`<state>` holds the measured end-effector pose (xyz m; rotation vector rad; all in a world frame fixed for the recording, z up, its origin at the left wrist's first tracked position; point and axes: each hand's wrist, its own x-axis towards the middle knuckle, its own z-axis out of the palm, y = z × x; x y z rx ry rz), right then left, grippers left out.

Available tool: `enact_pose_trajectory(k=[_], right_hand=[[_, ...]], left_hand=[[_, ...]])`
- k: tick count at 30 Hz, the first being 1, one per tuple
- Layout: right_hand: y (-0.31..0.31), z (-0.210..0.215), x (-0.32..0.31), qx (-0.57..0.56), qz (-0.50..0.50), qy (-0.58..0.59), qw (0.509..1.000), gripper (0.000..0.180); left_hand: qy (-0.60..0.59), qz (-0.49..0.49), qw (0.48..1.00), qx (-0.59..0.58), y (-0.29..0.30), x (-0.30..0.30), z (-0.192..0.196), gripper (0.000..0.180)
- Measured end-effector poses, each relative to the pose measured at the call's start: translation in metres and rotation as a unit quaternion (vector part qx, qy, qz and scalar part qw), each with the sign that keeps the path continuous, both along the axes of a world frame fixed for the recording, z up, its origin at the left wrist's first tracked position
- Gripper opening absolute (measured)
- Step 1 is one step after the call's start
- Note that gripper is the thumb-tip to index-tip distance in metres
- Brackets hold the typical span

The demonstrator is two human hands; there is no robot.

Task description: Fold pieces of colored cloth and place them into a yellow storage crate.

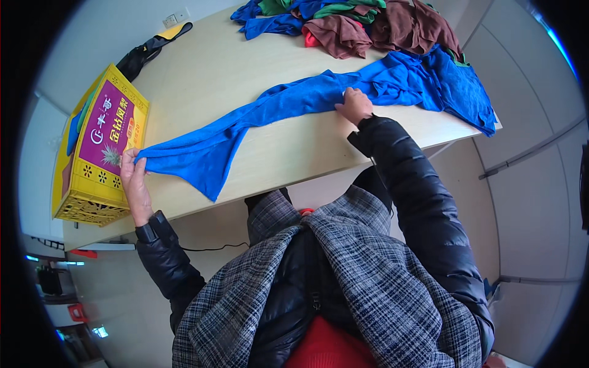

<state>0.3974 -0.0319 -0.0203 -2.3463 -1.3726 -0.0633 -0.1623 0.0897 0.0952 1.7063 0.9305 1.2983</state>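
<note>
A long blue cloth (pixel 294 101) stretches across the table, partly folded lengthwise, with a loose pointed corner hanging over the front edge. At its left end, my left hand (pixel 136 184) pinches a corner between thumb and fingers, close beside the yellow crate. My right hand (pixel 354 107) is at the cloth's near edge around its middle, fingers bent and closed on the fabric; the exact grip is partly hidden. To the right of that hand, the blue fabric lies in a crumpled, bunched heap (pixel 442 83) reaching the table's right end.
A yellow plastic crate (pixel 98 199) with a purple panel stands at the table's (pixel 202 80) left end, cloths inside. Behind it lies a black and yellow item (pixel 150 52). Brown cloths (pixel 411 27) and several blue, green and red ones are piled at the back right. White cabinets (pixel 534 184) border the right.
</note>
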Motion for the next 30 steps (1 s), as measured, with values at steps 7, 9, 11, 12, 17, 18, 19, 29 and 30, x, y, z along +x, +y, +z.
enact_pose_trajectory(k=[7,9,11,12,17,18,19,29,30], right_hand=[[0.014,-0.013,0.104,0.006,0.058,0.115,0.992,0.022],[0.015,0.004,0.102,0.065,0.078,0.362,0.927,0.018],[0.026,0.070,0.053,0.166,0.047,0.531,0.830,0.019],[0.019,0.090,0.073,0.213,0.030,0.554,0.805,0.021],[0.014,0.173,0.144,0.330,0.031,0.462,0.823,0.013],[0.015,0.185,0.150,0.332,0.036,0.459,0.823,0.013],[0.015,0.196,0.155,0.344,0.037,0.448,0.824,0.014],[-0.019,0.266,0.138,0.418,0.115,0.471,0.769,0.020],[-0.029,0.259,0.133,0.416,0.117,0.473,0.768,0.020]], left_hand=[[0.029,-0.019,0.999,0.016,0.032,0.022,0.013,0.012],[0.049,-0.002,0.999,0.014,0.046,0.017,0.023,0.012],[0.084,0.076,0.994,-0.010,0.050,-0.022,0.035,0.012],[0.077,0.073,0.994,-0.007,0.064,-0.009,0.045,0.012],[0.051,0.030,0.997,0.042,0.150,0.031,0.077,0.013],[0.047,0.033,0.997,0.046,0.163,0.034,0.084,0.013],[0.050,0.041,0.997,0.050,0.175,0.040,0.092,0.015],[-0.098,0.033,0.992,0.073,0.129,0.027,0.138,0.024],[-0.115,0.014,0.991,0.062,0.113,0.014,0.130,0.022]])
